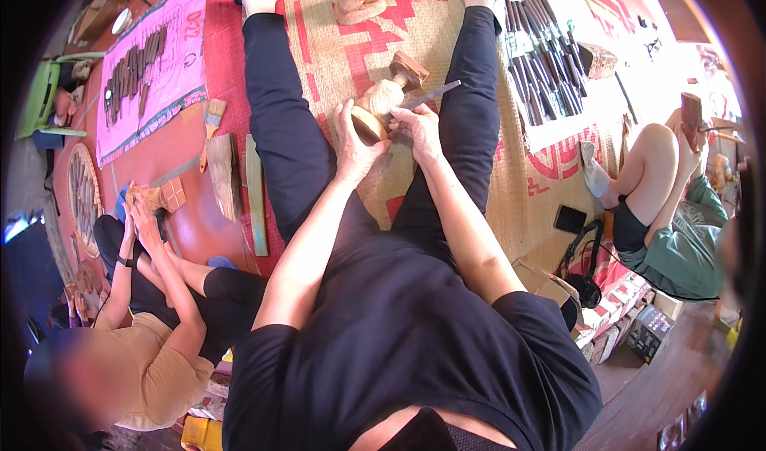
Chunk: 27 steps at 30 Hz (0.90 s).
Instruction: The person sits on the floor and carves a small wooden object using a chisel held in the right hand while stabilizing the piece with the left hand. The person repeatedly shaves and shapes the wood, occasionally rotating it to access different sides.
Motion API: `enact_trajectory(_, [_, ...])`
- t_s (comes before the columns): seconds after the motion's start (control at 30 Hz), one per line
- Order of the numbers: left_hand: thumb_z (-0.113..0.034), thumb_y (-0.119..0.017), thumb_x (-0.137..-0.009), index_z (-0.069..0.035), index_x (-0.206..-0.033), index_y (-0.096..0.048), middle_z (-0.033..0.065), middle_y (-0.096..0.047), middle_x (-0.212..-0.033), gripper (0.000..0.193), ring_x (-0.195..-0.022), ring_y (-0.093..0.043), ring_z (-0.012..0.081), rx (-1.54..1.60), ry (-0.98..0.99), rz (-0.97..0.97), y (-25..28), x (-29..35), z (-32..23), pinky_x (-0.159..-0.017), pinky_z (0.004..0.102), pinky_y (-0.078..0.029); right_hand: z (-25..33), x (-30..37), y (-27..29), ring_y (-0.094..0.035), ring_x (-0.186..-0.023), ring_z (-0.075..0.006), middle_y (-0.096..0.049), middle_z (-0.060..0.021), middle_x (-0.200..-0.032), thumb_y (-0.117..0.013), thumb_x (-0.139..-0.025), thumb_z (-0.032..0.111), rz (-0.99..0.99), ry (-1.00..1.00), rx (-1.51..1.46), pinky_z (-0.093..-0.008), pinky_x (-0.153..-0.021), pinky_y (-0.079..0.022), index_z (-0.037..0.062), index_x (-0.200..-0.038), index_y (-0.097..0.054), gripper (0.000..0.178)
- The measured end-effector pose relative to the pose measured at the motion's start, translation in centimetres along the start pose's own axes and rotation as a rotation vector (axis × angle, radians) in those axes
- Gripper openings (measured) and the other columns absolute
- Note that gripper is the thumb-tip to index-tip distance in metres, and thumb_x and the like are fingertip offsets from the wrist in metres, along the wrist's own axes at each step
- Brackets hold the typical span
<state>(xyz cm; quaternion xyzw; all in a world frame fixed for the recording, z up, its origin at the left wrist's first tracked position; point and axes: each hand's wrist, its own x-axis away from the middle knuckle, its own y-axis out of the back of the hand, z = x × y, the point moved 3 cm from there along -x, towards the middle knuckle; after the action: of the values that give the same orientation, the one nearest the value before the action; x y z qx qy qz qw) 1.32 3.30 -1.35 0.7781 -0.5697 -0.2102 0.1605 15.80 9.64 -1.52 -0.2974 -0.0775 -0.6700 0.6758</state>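
Between my thighs, my left hand (355,144) is wrapped round the rounded near end of a pale wood carving (381,98). The carving lies tilted, with a darker squarish block (408,70) at its far end. Close beside it, my right hand (418,130) is closed on a slim, flat grey metal tool (435,93), which looks like a file. Its free end points away to the right, over my right thigh. The fingers hide its near end, and whether it touches the wood I cannot tell.
A second carving (359,0) stands on the woven mat (335,44) between my feet. Carving tools (546,60) lie on a white cloth at right, more on a pink cloth (187,20) at left. A brush (214,116) and wood piece (226,176) lie left. People sit on both sides.
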Motion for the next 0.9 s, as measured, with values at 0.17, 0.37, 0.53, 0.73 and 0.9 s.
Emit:
enact_trajectory(0.17, [-0.009, -0.088, -0.057, -0.005, -0.145, -0.024, 0.0227, -0.03, -0.14, 0.109, -0.134, -0.032, 0.0392, 0.011, 0.002, -0.01, -0.1, 0.0, -0.4, -0.113, 0.0469, -0.03, 0.1, -0.2, -1.3, -0.055, -0.057, -0.0079, -0.063, -0.0006, -0.07, -0.076, -0.078, 0.007, 0.139, 0.037, 0.095, -0.0211, -0.056, -0.044, 0.0044, -0.083, -0.068, 0.01])
enact_trajectory(0.37, [-0.012, -0.089, -0.058, -0.005, -0.144, -0.024, 0.0231, -0.03, -0.14, 0.109, -0.134, -0.032, 0.0398, -0.013, -0.007, 0.012, -0.1, 0.2, -0.5, -0.112, 0.0475, -0.03, 0.5, -0.2, -0.7, -0.053, -0.055, -0.0061, -0.062, 0.0002, -0.069, -0.074, -0.078, 0.007, 0.035, 0.066, 0.036, -0.0201, -0.056, -0.045, 0.0036, -0.084, -0.068, 0.009])
enact_trajectory(0.53, [-0.012, -0.09, -0.058, -0.005, -0.144, -0.025, 0.0236, -0.031, -0.138, 0.108, -0.133, -0.033, 0.04, -0.013, -0.035, -0.038, -0.1, 0.1, -0.5, -0.111, 0.0485, -0.031, 0.4, 0.2, -1.7, -0.054, -0.054, -0.0081, -0.062, -0.0012, -0.067, -0.076, -0.077, 0.007, 0.144, 0.032, 0.129, -0.0225, -0.054, -0.045, 0.0033, -0.078, -0.067, 0.01])
enact_trajectory(0.73, [-0.012, -0.09, -0.056, -0.006, -0.143, -0.025, 0.0232, -0.032, -0.139, 0.109, -0.132, -0.034, 0.04, -0.045, -0.04, -0.004, -0.1, 0.0, -0.4, -0.111, 0.0485, -0.031, 0.9, -1.2, -0.4, -0.056, -0.055, -0.0095, -0.063, -0.0038, -0.068, -0.074, -0.078, 0.006, -0.019, 0.018, 0.052, -0.0234, -0.053, -0.047, 0.0, -0.081, -0.064, 0.012])
enact_trajectory(0.9, [-0.012, -0.09, -0.054, -0.006, -0.143, -0.026, 0.0236, -0.033, -0.137, 0.11, -0.13, -0.034, 0.0408, -0.014, -0.021, -0.016, -0.3, 0.0, -0.4, -0.11, 0.0497, -0.031, 1.6, -0.6, -0.7, -0.056, -0.055, -0.0099, -0.063, -0.0033, -0.068, -0.075, -0.077, 0.006, 0.049, 0.035, 0.07, -0.0233, -0.054, -0.046, 0.0012, -0.08, -0.064, 0.012])
